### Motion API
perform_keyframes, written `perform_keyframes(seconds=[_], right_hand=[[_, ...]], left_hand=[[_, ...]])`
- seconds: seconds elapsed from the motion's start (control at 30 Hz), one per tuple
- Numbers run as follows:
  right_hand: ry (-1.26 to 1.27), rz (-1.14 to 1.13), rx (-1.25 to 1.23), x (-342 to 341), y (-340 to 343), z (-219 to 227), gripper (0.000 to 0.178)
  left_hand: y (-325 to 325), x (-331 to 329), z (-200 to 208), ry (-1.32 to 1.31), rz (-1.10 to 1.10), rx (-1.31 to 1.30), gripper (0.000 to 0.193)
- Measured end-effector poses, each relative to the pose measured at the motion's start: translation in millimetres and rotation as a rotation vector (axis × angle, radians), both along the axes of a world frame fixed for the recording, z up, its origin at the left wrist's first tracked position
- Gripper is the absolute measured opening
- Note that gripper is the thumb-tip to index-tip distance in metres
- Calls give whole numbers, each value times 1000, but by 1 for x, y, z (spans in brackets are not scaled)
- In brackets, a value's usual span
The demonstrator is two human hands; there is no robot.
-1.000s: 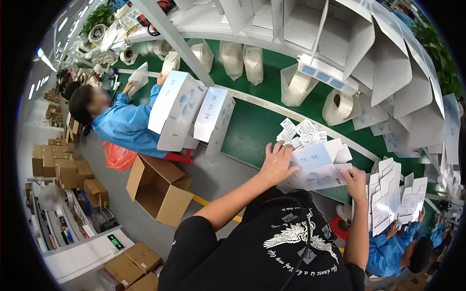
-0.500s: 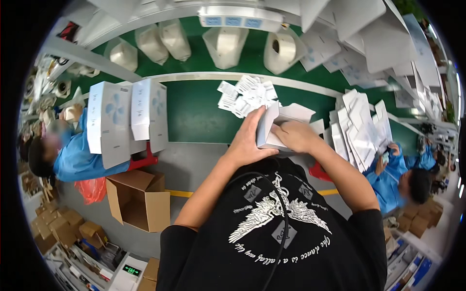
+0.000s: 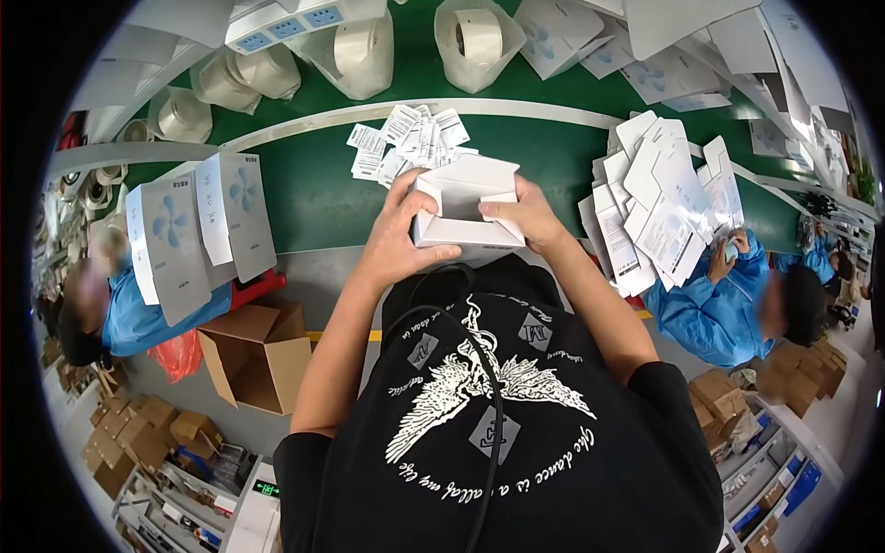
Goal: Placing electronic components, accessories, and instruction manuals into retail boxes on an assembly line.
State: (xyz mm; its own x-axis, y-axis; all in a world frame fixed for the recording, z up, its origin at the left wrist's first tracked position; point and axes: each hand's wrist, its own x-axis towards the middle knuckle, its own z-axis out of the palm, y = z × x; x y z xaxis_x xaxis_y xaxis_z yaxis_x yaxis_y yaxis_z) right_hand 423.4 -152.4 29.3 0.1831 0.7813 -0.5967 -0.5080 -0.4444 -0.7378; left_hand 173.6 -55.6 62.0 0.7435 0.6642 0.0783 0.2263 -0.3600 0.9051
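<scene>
A small white carton (image 3: 466,231) is held between my hands at the near edge of the green table, its mouth turned up and its end flaps standing out. My left hand (image 3: 396,235) wraps its left side, fingers behind and thumb along the near edge. On the right side, my right hand (image 3: 533,217) grips the wall, with the thumb over the rim at the opening. The inside looks bare white as far as it shows. Just beyond the carton lies a loose pile of white printed slips (image 3: 410,143).
Two white cartons (image 3: 166,230) with blue fan pictures stand at the left. A stack of flattened cartons (image 3: 645,198) lies at the right. Bagged rolls (image 3: 361,51) line the back. An open brown box (image 3: 258,359) sits on the floor. Blue-clad people (image 3: 710,309) work on both sides.
My right hand has moved from inside the carton to its right wall. The carton has turned so its opening faces up toward me. The view has swung rightward.
</scene>
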Motion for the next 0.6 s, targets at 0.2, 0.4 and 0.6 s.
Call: perform_keyframes(seconds=[0.2, 0.4, 0.6], right_hand=[[-73, 246, 289, 20, 1, -22, 25], [-646, 761, 141, 16, 41, -22, 34], [-538, 291, 77, 19, 62, -135, 42]], left_hand=[[-3, 13, -18, 53, 93, -31, 70], [-33, 10, -22, 25, 332, -215, 102], [-35, -66, -43, 121, 832, 17, 119]])
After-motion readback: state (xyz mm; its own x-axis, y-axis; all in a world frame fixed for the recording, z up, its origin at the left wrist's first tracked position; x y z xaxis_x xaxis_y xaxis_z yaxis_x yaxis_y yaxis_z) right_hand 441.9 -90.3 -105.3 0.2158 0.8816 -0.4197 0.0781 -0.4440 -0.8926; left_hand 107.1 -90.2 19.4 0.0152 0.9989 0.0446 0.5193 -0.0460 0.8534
